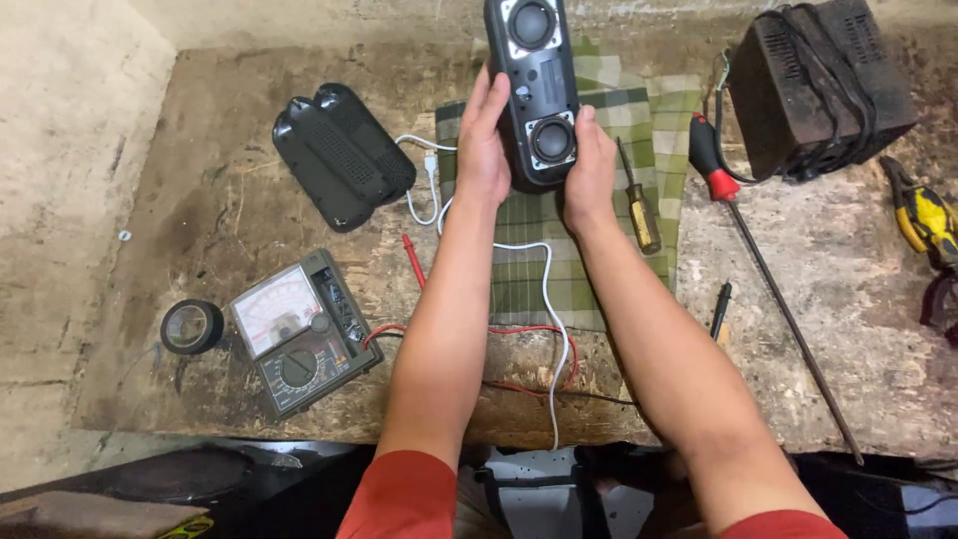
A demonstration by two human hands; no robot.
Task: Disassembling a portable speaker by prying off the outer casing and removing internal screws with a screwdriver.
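Note:
I hold a black portable speaker body (537, 85) upright between both hands, its two round drivers facing me. My left hand (483, 140) grips its left side and my right hand (589, 165) grips its lower right side. It hovers over a green checked cloth (619, 120) spread on the worn wooden bench (220, 210). The speaker's black grille cover (342, 155) lies apart on the bench to the left. A white cable (547, 299) runs from under the speaker toward the front edge.
An analog multimeter (302, 332) with red leads and a roll of black tape (192, 326) sit front left. Right of the cloth lie a yellow-handled screwdriver (639, 205), a long red-handled screwdriver (758, 250), a black pen (720, 309), a black box (818, 80) and yellow pliers (923, 215).

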